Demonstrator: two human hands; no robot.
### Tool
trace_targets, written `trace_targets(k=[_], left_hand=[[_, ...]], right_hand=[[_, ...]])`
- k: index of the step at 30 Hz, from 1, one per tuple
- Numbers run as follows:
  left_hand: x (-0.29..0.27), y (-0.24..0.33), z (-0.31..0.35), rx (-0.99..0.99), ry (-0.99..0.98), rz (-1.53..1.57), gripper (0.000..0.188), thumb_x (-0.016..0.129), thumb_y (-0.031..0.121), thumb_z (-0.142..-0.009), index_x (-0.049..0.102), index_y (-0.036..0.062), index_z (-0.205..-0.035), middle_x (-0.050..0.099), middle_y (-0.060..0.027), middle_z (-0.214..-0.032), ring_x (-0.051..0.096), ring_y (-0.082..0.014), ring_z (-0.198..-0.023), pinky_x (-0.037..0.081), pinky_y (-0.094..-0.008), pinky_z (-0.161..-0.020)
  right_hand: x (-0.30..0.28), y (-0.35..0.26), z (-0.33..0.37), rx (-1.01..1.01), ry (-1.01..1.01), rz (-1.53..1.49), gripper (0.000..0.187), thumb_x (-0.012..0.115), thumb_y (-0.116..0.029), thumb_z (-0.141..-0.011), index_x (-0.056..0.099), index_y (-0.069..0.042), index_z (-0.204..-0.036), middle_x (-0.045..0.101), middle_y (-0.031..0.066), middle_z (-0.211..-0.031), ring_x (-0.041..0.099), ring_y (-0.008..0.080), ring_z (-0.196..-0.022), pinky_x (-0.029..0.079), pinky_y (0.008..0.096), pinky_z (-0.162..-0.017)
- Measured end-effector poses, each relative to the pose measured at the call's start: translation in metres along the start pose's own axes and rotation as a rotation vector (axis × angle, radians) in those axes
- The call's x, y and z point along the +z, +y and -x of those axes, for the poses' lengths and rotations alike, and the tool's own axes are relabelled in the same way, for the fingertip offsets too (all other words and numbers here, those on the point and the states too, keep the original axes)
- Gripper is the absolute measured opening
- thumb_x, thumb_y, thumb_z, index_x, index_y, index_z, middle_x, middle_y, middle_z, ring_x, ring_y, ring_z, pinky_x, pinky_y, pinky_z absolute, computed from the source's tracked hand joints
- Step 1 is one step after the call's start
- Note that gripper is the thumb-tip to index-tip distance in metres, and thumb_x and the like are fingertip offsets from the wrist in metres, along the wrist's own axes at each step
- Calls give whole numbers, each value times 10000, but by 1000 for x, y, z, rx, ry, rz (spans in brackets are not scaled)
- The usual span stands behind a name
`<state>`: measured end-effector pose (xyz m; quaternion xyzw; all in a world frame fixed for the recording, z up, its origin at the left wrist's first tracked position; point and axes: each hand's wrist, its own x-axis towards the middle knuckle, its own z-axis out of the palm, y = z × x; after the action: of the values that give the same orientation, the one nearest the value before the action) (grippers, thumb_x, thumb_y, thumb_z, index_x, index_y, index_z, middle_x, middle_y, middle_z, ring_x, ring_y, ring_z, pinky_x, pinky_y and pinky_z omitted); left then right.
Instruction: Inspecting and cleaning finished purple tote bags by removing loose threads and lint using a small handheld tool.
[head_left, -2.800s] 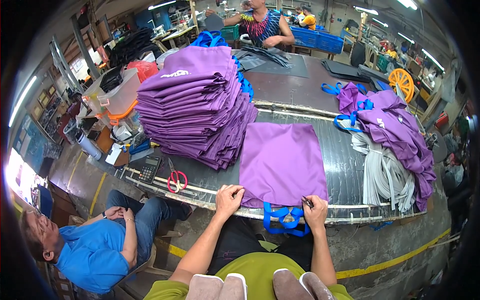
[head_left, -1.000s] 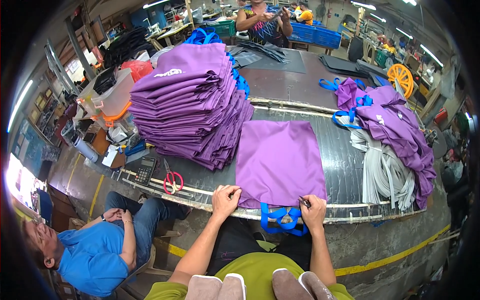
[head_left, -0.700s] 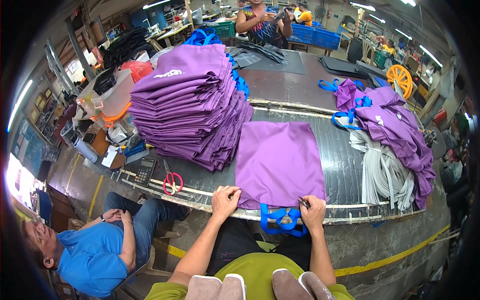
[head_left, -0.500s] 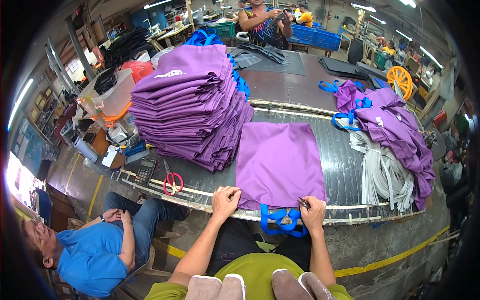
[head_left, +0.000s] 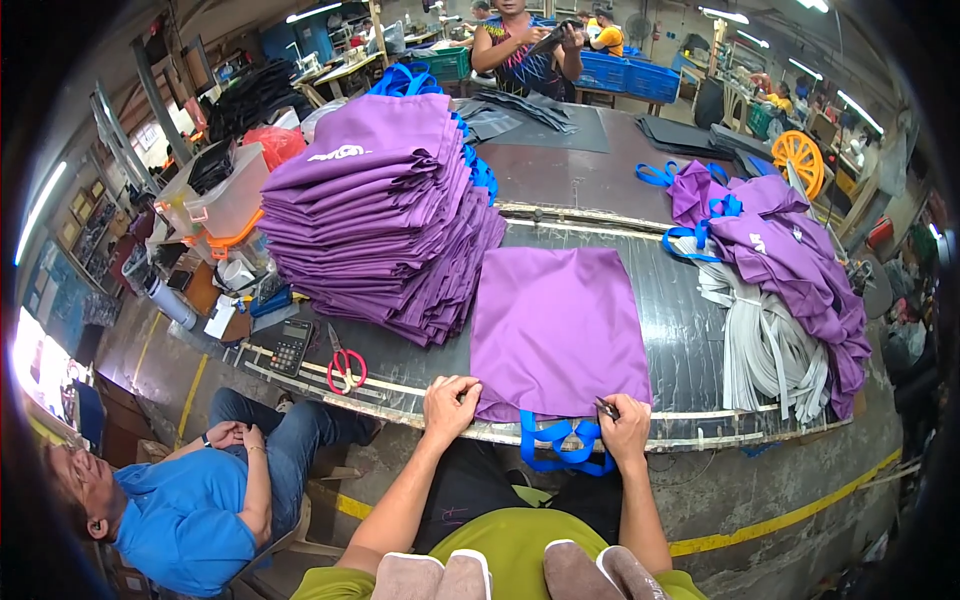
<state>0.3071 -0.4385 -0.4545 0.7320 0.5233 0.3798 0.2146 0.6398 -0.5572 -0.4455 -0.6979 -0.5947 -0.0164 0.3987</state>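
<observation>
A purple tote bag (head_left: 560,325) lies flat on the dark tabletop before me, its blue handles (head_left: 562,450) hanging over the near edge. My left hand (head_left: 450,408) is closed at the bag's near left corner, with fingertips pinching the fabric edge. At the near right corner, my right hand (head_left: 627,425) is closed around a small dark pointed tool (head_left: 605,407), mostly hidden by the fingers. Left of the bag rises a tall stack of folded purple bags (head_left: 375,220). Loose purple bags (head_left: 785,250) with blue handles are heaped at the right.
Red-handled scissors (head_left: 346,368) and a calculator (head_left: 291,347) lie by the table's left front edge. A bundle of grey strips (head_left: 765,340) lies at the right. A person in blue (head_left: 185,510) sits at left; another person (head_left: 525,55) stands across the table.
Both hands keep their places on the bag, and the bag lies as before. Only the whole picture has shifted very slightly.
</observation>
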Motion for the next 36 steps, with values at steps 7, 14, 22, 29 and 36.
trace_targets(k=[7, 14, 22, 29, 36], left_hand=[[1, -1, 0, 43, 32, -15, 182, 794, 241, -956, 835, 71, -1006, 787, -81, -924, 699, -287, -925, 550, -420, -841], [1, -1, 1, 0, 1, -18, 173, 800, 268, -949, 839, 110, -1008, 804, -53, -976, 706, -306, -984, 531, -448, -875], [1, 0, 1, -4, 1, -24, 179, 793, 283, -957, 838, 116, -1003, 810, -51, -988, 708, -302, -977, 534, -451, -869], [0, -1, -2, -38, -15, -14, 198, 786, 297, -965, 833, 110, -1011, 809, -60, -979, 712, -316, -962, 545, -450, -851], [1, 1, -2, -53, 16, 24, 188, 781, 266, -976, 812, 85, -1018, 769, -92, -885, 701, -305, -871, 556, -448, -799]], right_hand=[[-1, 0, 1, -2, -10, 4, 102, 802, -132, -866, 720, -86, -905, 728, 93, -860, 705, 344, -852, 456, 471, -839], [0, 0, 1, 4, -12, 4, 99, 800, -132, -861, 724, -89, -907, 729, 94, -861, 708, 344, -856, 458, 472, -844], [-1, 0, 1, 3, -2, 1, 101, 799, -129, -854, 728, -86, -912, 729, 90, -862, 707, 346, -857, 463, 476, -850], [-1, -1, 1, -2, 1, -10, 106, 805, -127, -854, 728, -87, -914, 732, 92, -870, 708, 346, -863, 465, 475, -851], [1, 6, 2, 30, 20, -66, 112, 800, -161, -930, 731, -72, -928, 725, 118, -863, 694, 368, -847, 463, 486, -823]])
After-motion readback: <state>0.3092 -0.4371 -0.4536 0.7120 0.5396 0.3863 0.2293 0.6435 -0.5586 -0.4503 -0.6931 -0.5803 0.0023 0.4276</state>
